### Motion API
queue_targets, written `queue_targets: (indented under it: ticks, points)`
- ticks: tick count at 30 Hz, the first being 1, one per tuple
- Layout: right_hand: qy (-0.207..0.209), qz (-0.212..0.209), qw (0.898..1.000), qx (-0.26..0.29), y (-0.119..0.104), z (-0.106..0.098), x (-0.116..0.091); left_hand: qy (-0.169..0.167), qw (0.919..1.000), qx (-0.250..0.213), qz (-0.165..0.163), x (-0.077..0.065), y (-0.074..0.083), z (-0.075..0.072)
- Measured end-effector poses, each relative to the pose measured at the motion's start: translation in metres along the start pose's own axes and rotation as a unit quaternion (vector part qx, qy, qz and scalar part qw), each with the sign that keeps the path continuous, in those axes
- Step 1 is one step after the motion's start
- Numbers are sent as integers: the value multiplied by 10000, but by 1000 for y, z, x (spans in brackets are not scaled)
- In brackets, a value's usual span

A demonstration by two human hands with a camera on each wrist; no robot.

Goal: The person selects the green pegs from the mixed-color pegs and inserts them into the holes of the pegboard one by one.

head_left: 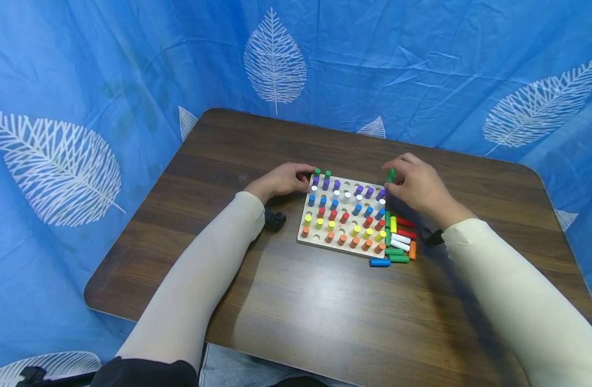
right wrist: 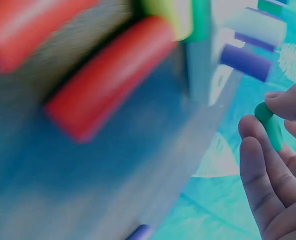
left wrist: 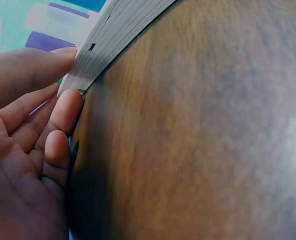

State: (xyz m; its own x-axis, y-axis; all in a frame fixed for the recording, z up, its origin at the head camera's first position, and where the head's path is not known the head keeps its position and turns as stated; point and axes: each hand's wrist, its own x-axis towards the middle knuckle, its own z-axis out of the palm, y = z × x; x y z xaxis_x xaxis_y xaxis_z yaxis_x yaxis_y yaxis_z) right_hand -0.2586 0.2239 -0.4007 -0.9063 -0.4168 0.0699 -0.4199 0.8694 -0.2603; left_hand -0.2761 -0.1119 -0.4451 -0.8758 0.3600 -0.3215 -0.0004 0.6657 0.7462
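A pale wooden pegboard (head_left: 309,210) lies on the table, filled with rows of coloured pegs: orange, yellow, red, blue, white and purple. At its far left corner my left hand (head_left: 286,180) grips the board, thumb (left wrist: 58,65) against the upper edge and fingertips around the corner. Two green pegs (head_left: 327,174) stand in the back row beside that hand. My right hand (head_left: 419,180) is at the far right corner, raised over the board's edge. Between its thumb and fingers it pinches a green peg (right wrist: 272,132), tilted and clear of the board.
Loose pegs lie along the board's right side: red (head_left: 404,221), white (head_left: 400,242), yellow (head_left: 393,224), orange (head_left: 412,250) and several green (head_left: 398,259). A blue peg (head_left: 380,263) lies by the front right corner. Blue leaf-patterned cloth (head_left: 344,64) hangs behind the brown table (head_left: 296,301).
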Motion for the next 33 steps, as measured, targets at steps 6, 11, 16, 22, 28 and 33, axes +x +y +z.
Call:
queue_targets:
  ticks: [6,11,16,22,28,33]
  points:
    - [167,-257,9995,-44,-15,-7,4,4,10000,45,31,0,0,0]
    - [292,-368,9989,-73,-24,-8,5,44,9999,66,66,0,0,1]
    - [617,-440,9971,8,-28,-7,7,29,9999,83,61,0,0,0]
    - [858,-375,9956,73,-29,-9,8,22,10000,91,26,0,1,0]
    - [934,-437,9945,161,-30,-8,8,41,10000,46,31,0,0,1]
    - [1017,-405,9938,190,-32,-7,8,26,10000,45,32,0,-1,0]
